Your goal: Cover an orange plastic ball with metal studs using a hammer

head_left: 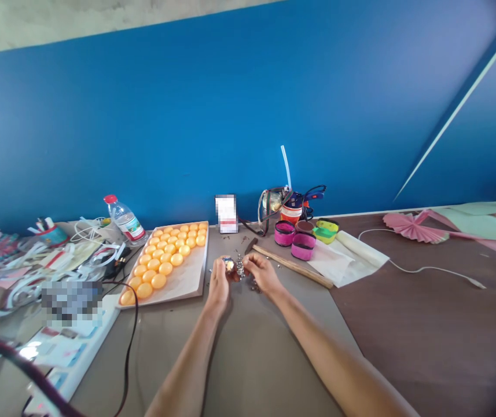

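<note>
In the head view my left hand point(219, 282) is closed around a small round shiny thing point(229, 265), bluish with a gold glint; its exact kind is too small to make out. Facing it, my right hand point(263, 273) has its thumb and fingers pinched together. Whatever lies between those fingertips is hidden. A cluster of small silvery metal bits point(239, 267) sits between the two hands, and I cannot tell if the fingers touch it. Just right of my right hand lies a hammer point(297, 266), its wooden handle slanting toward the near right.
Left of my hands is a shallow tray point(193, 278) with rows of orange balls point(165, 269). Magenta ring-shaped containers point(303, 246), a green one point(326, 230) and white paper point(360, 258) lie at right. A plastic bottle point(127, 221) leans behind tangled strips. A black cable point(133, 330) crosses the left.
</note>
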`<action>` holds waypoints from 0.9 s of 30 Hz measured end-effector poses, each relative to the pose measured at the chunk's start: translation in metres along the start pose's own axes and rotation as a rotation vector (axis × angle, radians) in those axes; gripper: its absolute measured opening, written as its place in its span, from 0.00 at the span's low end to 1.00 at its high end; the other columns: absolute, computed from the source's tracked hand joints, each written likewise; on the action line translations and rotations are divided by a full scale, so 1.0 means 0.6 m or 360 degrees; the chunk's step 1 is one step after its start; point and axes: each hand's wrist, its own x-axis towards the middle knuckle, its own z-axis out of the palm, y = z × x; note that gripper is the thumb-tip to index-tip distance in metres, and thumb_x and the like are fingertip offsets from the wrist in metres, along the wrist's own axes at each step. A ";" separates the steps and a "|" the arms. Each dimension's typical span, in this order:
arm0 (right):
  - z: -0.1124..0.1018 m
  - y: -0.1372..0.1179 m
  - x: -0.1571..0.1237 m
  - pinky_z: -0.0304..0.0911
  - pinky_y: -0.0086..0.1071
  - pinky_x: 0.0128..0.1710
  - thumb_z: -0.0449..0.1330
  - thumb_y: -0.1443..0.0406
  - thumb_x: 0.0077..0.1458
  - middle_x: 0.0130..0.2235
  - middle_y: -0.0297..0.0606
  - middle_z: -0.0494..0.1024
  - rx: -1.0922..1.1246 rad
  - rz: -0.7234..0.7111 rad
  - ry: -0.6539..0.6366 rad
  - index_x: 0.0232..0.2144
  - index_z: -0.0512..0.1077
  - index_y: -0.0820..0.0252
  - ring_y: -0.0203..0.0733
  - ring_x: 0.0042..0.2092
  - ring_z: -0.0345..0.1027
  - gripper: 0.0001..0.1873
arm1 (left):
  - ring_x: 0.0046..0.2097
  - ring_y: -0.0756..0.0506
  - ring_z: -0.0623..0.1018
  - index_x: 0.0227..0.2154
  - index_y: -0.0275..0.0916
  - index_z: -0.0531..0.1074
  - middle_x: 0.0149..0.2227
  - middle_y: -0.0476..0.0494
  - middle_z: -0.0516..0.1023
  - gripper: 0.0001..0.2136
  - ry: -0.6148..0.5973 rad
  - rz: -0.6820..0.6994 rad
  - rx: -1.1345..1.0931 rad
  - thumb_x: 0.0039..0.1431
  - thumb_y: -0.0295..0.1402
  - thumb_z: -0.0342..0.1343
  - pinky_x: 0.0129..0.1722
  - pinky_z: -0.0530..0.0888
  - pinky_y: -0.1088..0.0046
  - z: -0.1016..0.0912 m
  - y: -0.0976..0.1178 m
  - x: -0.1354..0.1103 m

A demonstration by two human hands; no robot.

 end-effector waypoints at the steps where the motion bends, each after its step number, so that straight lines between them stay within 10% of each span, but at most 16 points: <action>1: -0.006 0.001 0.002 0.56 0.30 0.31 0.54 0.58 0.50 0.24 0.32 0.68 -0.0154 -0.0078 0.0107 0.26 0.67 0.58 0.36 0.28 0.61 0.09 | 0.24 0.50 0.68 0.35 0.38 0.67 0.25 0.48 0.69 0.18 -0.0004 -0.0019 -0.0079 0.55 0.50 0.47 0.25 0.66 0.73 -0.001 0.005 0.002; 10: -0.017 0.005 -0.015 0.48 0.38 0.45 0.53 0.66 0.53 0.42 0.41 0.71 -0.1915 -0.0183 0.0053 0.42 0.72 0.54 0.46 0.47 0.57 0.14 | 0.20 0.54 0.66 0.32 0.38 0.63 0.24 0.50 0.71 0.17 0.0202 -0.0008 -0.0286 0.54 0.49 0.49 0.21 0.64 0.77 -0.011 0.019 0.015; 27: -0.002 0.002 -0.019 0.43 0.36 0.42 0.53 0.69 0.51 0.32 0.38 0.74 -0.1826 -0.0449 0.0117 0.26 0.70 0.59 0.40 0.39 0.61 0.07 | 0.21 0.52 0.67 0.32 0.38 0.66 0.24 0.48 0.71 0.21 0.0101 -0.0152 -0.0190 0.52 0.53 0.49 0.21 0.64 0.75 -0.004 0.001 0.011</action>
